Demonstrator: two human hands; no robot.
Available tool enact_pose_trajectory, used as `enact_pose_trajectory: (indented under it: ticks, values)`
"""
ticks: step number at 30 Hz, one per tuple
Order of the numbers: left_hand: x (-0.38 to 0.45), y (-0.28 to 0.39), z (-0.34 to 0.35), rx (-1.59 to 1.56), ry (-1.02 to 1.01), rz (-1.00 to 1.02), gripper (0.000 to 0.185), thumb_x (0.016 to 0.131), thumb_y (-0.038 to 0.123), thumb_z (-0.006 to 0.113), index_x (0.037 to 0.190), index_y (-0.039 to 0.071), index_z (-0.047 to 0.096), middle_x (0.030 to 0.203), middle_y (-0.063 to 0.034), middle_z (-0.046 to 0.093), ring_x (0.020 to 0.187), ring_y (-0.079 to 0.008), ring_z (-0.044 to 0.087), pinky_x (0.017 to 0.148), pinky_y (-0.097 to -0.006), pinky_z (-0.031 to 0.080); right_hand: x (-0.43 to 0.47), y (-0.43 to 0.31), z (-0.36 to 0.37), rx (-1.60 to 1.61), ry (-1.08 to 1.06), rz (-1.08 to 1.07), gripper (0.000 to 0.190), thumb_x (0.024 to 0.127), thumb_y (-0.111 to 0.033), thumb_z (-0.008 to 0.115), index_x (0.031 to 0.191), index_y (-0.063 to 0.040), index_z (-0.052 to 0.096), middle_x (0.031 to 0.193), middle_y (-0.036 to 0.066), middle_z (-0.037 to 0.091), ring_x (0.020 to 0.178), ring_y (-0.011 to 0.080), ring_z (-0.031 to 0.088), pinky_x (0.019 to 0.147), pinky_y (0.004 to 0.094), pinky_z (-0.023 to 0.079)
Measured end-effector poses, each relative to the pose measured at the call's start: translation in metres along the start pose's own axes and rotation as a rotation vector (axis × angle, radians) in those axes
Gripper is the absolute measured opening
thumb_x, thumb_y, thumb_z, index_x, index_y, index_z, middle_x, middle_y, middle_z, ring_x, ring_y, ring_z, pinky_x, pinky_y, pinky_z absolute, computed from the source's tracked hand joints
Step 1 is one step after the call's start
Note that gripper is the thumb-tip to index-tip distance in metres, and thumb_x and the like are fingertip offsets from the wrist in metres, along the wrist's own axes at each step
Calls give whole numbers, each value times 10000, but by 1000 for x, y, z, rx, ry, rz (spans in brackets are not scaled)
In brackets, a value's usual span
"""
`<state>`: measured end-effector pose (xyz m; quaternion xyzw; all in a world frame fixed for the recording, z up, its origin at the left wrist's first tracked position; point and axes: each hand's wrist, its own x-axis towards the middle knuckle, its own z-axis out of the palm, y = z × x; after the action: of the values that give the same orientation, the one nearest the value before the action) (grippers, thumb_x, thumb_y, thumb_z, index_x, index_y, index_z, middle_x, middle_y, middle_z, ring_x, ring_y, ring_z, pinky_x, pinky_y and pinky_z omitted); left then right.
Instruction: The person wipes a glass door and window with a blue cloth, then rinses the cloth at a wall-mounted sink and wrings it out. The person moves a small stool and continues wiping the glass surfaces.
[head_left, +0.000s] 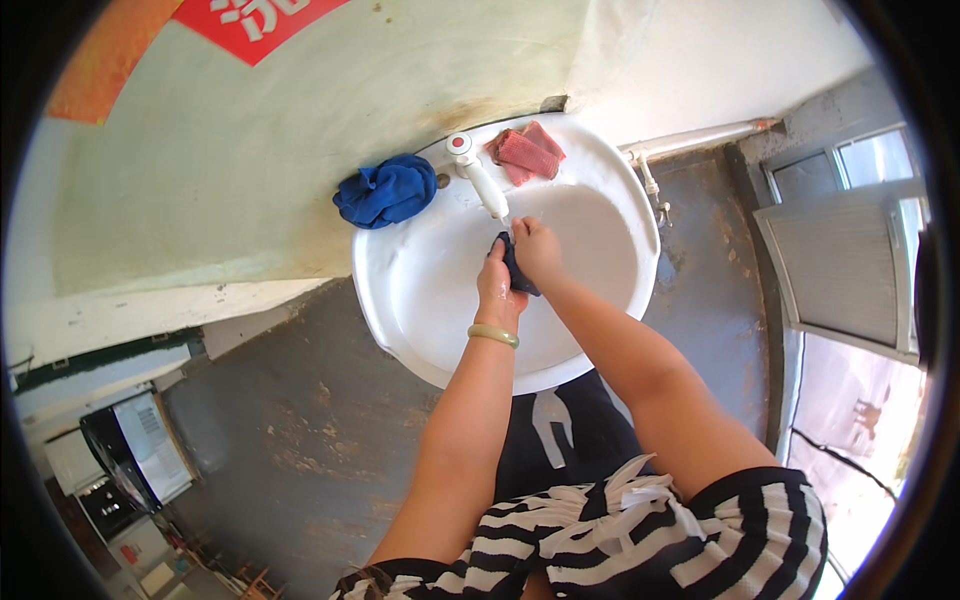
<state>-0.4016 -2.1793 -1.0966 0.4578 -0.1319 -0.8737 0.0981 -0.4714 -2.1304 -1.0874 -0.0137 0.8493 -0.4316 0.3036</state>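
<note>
Over the basin of a white ceramic sink (435, 300), my left hand (498, 281) grips a dark navy cloth (520, 276), and a pale green bangle (493, 335) circles that wrist. My right hand (535, 250) is closed at the upper right side of the cloth, just under the spout; whether its fingers pinch the fabric is hard to see. Water runs from the white faucet (484, 184) down to the hands. On the sink's back rim, a crumpled blue cloth (386, 191) lies left of the faucet, and folded red mesh cloths (529, 154) lie to its right.
A green-painted wall (262, 165) stands behind the sink. A white pipe with a small tap (651, 180) is at the right, near an open door panel (836, 262). Worn grey floor (300, 420) surrounds the sink, and a black-framed appliance (135, 450) stands at the far left.
</note>
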Motion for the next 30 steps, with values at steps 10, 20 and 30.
enact_pose_trajectory:
  ticks: [10,20,30]
  values:
    - [-31,-2,11,52,-98,30,387,1028,350,376,1223,48,522,1139,-75,604,1021,-238,583,869,-391,473,5,21,22,73,286,4,342,932,-375,534,998,-64,660,1215,236,510,1109,422,470,975,507,372]
    - [-22,-13,6,123,-73,61,331,1029,312,346,1110,77,565,1065,-66,608,963,-210,594,844,-356,495,-3,13,10,108,339,-41,238,908,-300,563,861,-86,654,944,147,629,923,367,586,756,505,447]
    - [-26,-7,-3,199,-138,78,326,1014,235,362,1233,45,512,1169,-104,584,1077,-250,570,956,-354,465,-6,26,25,125,338,-10,272,814,-338,655,853,-69,645,979,172,586,918,400,544,826,490,450]
